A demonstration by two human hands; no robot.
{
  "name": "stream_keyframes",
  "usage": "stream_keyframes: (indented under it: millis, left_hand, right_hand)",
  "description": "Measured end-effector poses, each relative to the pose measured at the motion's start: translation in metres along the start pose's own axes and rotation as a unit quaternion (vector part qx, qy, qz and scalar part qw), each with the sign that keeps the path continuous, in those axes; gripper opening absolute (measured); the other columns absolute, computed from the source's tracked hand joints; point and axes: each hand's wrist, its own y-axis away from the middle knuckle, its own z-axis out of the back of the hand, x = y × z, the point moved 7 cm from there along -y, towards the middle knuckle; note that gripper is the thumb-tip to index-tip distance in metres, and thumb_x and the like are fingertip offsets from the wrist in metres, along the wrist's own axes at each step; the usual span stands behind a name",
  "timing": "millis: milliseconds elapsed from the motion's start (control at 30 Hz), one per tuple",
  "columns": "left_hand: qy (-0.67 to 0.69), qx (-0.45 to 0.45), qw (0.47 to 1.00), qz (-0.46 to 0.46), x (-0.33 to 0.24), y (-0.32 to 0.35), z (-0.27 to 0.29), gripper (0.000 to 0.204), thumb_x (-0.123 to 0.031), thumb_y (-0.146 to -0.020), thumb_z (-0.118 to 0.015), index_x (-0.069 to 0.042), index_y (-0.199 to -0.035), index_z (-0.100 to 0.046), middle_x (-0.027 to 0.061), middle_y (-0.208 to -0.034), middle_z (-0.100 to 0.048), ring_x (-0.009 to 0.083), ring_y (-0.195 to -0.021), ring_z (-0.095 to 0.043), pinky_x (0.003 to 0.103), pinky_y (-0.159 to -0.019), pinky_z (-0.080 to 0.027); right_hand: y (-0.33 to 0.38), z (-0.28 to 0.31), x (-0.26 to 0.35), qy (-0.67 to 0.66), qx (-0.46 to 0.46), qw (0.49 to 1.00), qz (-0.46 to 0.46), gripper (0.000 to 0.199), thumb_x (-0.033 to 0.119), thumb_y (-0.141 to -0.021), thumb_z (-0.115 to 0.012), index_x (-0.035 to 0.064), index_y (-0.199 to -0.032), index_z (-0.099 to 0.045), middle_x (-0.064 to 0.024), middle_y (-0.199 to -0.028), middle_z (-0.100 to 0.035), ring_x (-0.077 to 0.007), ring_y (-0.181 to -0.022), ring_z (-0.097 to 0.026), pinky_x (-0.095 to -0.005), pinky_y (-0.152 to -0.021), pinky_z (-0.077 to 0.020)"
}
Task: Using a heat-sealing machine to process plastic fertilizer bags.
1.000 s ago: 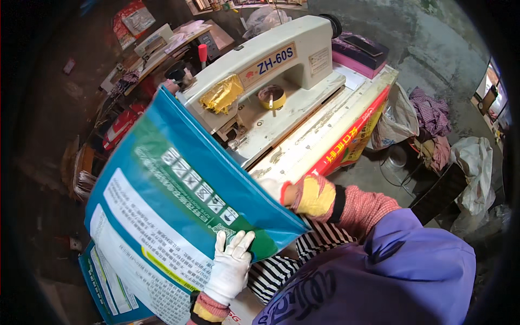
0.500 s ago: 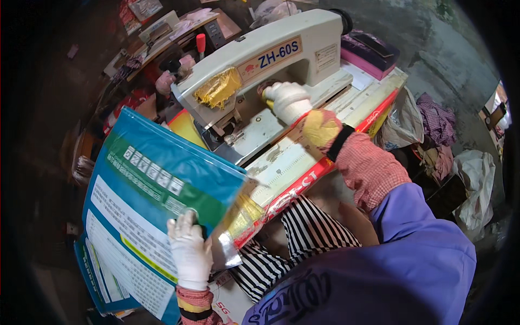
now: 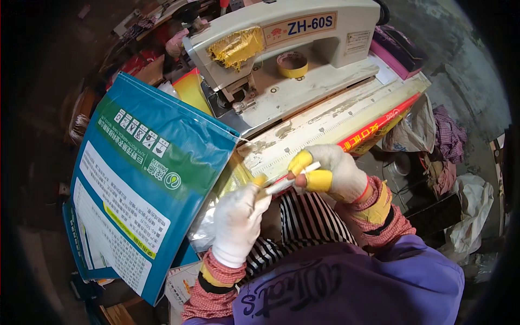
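At bench edge: right hand (image 3: 333, 173) and left hand (image 3: 238, 222), both gloved, pinching small white stick (image 3: 284, 184) between them. Blue-green bag (image 3: 141, 179) leaning beside, left. Cream sewing machine (image 3: 292, 49) on worn, stained worktable (image 3: 346, 114); tape roll (image 3: 292, 64) on its bed. Cluttered floor around.

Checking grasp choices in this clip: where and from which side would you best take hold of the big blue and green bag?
Probably by its upper right corner, coming from the right. The blue and green bag lies flat and wide, tilted against the sewing machine, and that corner juts free just beyond the left hand. The bag's lower end sits on a stack of like bags, so it offers less free edge to pinch.
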Motion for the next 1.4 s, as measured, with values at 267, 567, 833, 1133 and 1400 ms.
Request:
stream_keyframes:
  millis: [267, 567, 833, 1133, 1400]
  left_hand:
    - [-0.088, 0.191, 0.978, -0.003, -0.005, 0.007, -0.027, 0.018, -0.023, -0.082, -0.059, -0.006, -0.079, -0.058, 0.0123, -0.061, -0.057, 0.0298, -0.056, -0.057, 0.035, -0.054, -0.045]
    - [-0.322, -0.066, 0.938, -0.113, 0.045, -0.082, 0.021, 0.070, -0.041, -0.064, -0.072, -0.009, -0.122, -0.051, 0.0107, -0.133, -0.044, 0.0341, -0.124, -0.037, 0.045, -0.106, -0.025]
    - [-0.403, -0.059, 0.913, 0.001, 0.100, -0.085, 0.001, 0.057, -0.027, -0.066, -0.072, -0.006, -0.115, -0.051, 0.0123, -0.127, -0.046, 0.0311, -0.122, -0.039, 0.043, -0.105, -0.025]
    - [-0.469, 0.002, 0.883, 0.026, 0.093, -0.066, 0.025, 0.043, -0.002, -0.077, -0.046, -0.007, -0.119, -0.051, 0.0116, -0.126, -0.051, 0.0308, -0.113, -0.051, 0.036, -0.096, -0.040]
    - [-0.327, 0.085, 0.933, -0.123, 0.029, -0.005, -0.060, 0.036, -0.003, -0.070, -0.053, -0.006, -0.106, -0.059, 0.0090, -0.122, -0.056, 0.0277, -0.099, -0.056, 0.039, -0.080, -0.048]
  right_hand:
    - [-0.001, -0.026, -0.031, 0.113, 0.110, 0.984, 0.082, 0.013, 0.006, -0.078, -0.066, 0.0026, -0.090, -0.062, -0.0037, -0.080, -0.062, -0.0098, -0.075, -0.059, -0.0249, -0.068, -0.0480]
    - [-0.020, 0.028, -0.060, -0.026, -0.083, 0.996, -0.015, 0.018, 0.009, -0.087, -0.057, 0.0015, -0.103, -0.059, -0.0027, -0.078, -0.060, -0.0069, -0.065, -0.052, -0.0200, -0.058, -0.0442]
    - [-0.025, 0.053, -0.076, -0.072, -0.163, 0.984, -0.025, 0.019, 0.008, -0.087, -0.057, 0.0007, -0.104, -0.059, -0.0051, -0.076, -0.060, -0.0093, -0.061, -0.052, -0.0214, -0.055, -0.0450]
    - [-0.039, 0.066, -0.089, -0.228, -0.194, 0.952, -0.069, 0.020, 0.007, -0.085, -0.052, -0.0044, -0.101, -0.051, -0.0091, -0.065, -0.051, -0.0211, -0.053, -0.050, -0.0381, -0.064, -0.0507]
    - [-0.041, 0.062, -0.087, -0.256, -0.180, 0.950, 0.008, 0.019, 0.005, -0.084, -0.059, -0.0043, -0.099, -0.053, -0.0082, -0.070, -0.054, -0.0157, -0.059, -0.051, -0.0271, -0.053, -0.0410]
